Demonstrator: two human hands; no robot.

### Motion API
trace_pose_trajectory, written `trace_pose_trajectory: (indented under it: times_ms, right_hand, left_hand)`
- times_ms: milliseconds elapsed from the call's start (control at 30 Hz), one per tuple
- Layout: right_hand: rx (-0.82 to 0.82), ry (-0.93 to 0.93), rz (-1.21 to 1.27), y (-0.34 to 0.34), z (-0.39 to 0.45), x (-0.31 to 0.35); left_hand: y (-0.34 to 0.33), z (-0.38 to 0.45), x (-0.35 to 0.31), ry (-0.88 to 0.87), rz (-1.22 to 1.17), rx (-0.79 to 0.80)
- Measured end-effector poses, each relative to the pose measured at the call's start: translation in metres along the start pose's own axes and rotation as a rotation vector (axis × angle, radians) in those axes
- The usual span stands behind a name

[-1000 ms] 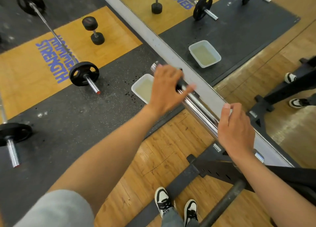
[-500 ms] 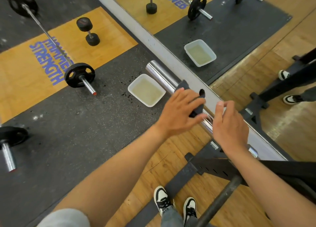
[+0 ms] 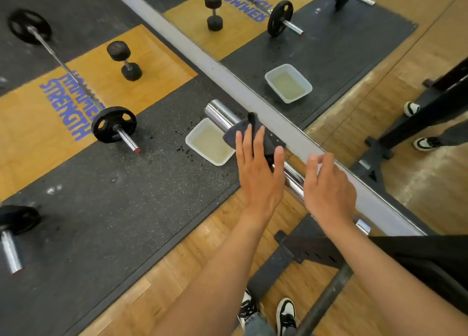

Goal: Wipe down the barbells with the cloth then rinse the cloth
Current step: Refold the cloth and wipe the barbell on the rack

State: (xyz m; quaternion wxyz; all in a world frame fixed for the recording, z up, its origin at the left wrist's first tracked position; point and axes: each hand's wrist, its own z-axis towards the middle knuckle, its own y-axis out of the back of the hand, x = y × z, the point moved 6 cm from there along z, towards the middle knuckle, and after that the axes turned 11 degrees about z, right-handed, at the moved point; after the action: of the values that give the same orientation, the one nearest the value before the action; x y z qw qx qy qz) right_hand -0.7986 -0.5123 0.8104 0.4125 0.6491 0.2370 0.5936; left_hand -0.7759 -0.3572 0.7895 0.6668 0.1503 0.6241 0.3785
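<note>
Gym flooring of black rubber mat (image 3: pixel 106 209) and yellow wood panels runs up to a wall mirror, and a chrome barbell sleeve (image 3: pixel 220 115) sticks out on a rack just in front of that mirror. Draped over the sleeve lies the dark cloth (image 3: pixel 243 130), limp, creased and bunched at its far corner, sitting on the rack side of the sleeve's free end. The left hand (image 3: pixel 258 173) lies on the cloth with fingers straight and spread, its grip wide and pressing rather than clutching. On the rack side of the cloth, the right hand (image 3: pixel 329 188) hovers over the sleeve with fingers loosely bent; its grip looks relaxed and empty, though whether the fingertips touch the chrome cannot be told. Directly below the sleeve's end sits a white tub (image 3: pixel 200 147) of cloudy water on the mat. The risk seems plain: with only a flat palm on it, the cloth could slide off the smooth round chrome and drop, perhaps into the tub or onto the gritty mat. A hard sideways push might also roll the bar in its rack, since the right hand does not appear to steady it.
</note>
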Motion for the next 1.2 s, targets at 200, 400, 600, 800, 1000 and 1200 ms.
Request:
trace_pose_trajectory:
  times_ms: [200, 400, 600, 800, 1000, 1200]
  right_hand:
    - [-0.023, -0.006, -0.028, 0.002, 0.003, 0.001]
    - [-0.007, 0.002, -0.03, 0.0, 0.002, -0.001]
    - [-0.001, 0.003, -0.006, 0.001, 0.003, -0.002]
    - [-0.015, 0.019, -0.024, 0.003, 0.003, 0.002]
    - [-0.015, -0.002, -0.015, 0.003, 0.002, 0.0]
    - [0.009, 0.004, -0.009, 0.001, 0.003, 0.001]
  left_hand:
    - [-0.007, -0.009, -0.028, 0.633, -0.61, -0.003]
    - [-0.021, 0.004, 0.008, 0.948, -1.16, 0.257]
    - [-0.002, 0.07, 0.048, 0.829, -1.514, 0.148]
    - [-0.034, 0.012, 0.019, 0.759, -1.459, 0.518]
    - [-0.017, 0.085, 0.054, 0.76, -1.757, 0.341]
    - [-0.031, 0.032, 0.03, 0.618, -1.663, 0.631]
